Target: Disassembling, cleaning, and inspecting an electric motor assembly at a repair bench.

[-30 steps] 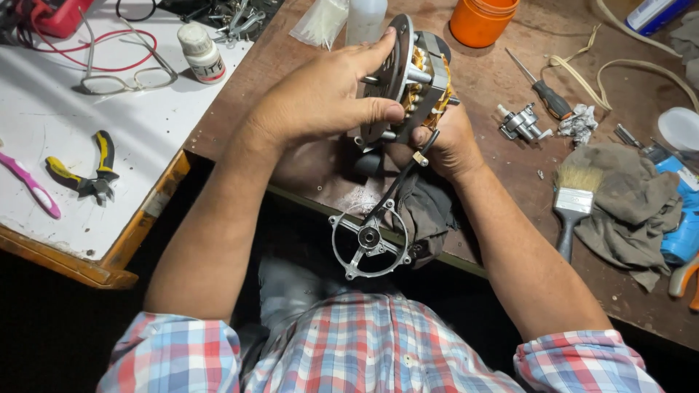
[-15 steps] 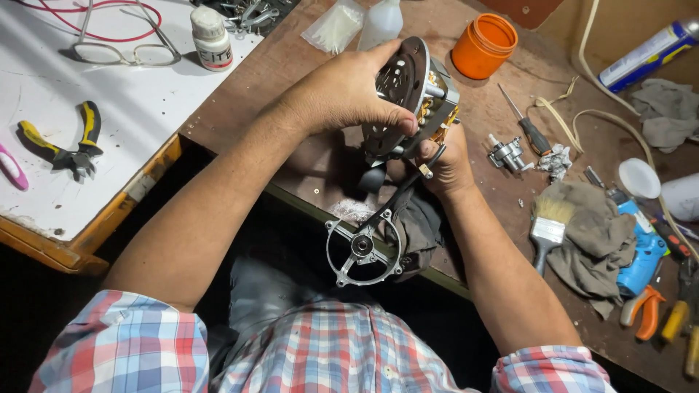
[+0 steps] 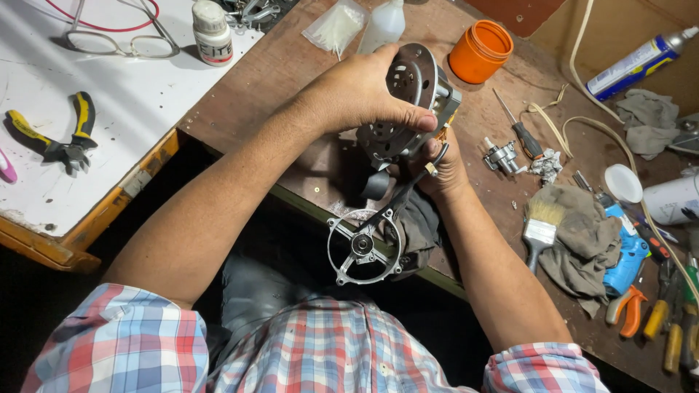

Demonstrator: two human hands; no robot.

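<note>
Right now we hold a small electric motor (image 3: 411,102) above a worn brown wooden bench (image 3: 291,69), and everything else can be placed from that motor. Our left hand (image 3: 357,94) wraps over its round grey end housing, fingers (image 3: 415,116) pressed together across the top. Our right hand (image 3: 444,164) supports it from below and behind; its fingers are mostly hidden, so we cannot tell how they are set. Just below the motor, a round metal end bracket (image 3: 362,247) with spokes sits at the bench edge, over our lap, beside a dark rag (image 3: 419,225). To the right of the motor lie a small metal fitting (image 3: 501,154), a screwdriver (image 3: 518,127), a paintbrush (image 3: 542,222) and a grey cloth (image 3: 582,240), with a blue tool (image 3: 628,258) and orange-handled pliers (image 3: 626,309) farther right. Above and to the right of the motor stands an orange cup (image 3: 480,49), and well beyond it a spray can (image 3: 641,62) lies near the wall. Above the motor are a clear squeeze bottle (image 3: 384,22) and a plastic bag (image 3: 335,28). To the left of the motor is a white board (image 3: 65,109) with an orange edge; it carries yellow-handled pliers (image 3: 65,142), eyeglasses (image 3: 124,44) and a small white bottle (image 3: 212,30). The space under the bench is dark.
</note>
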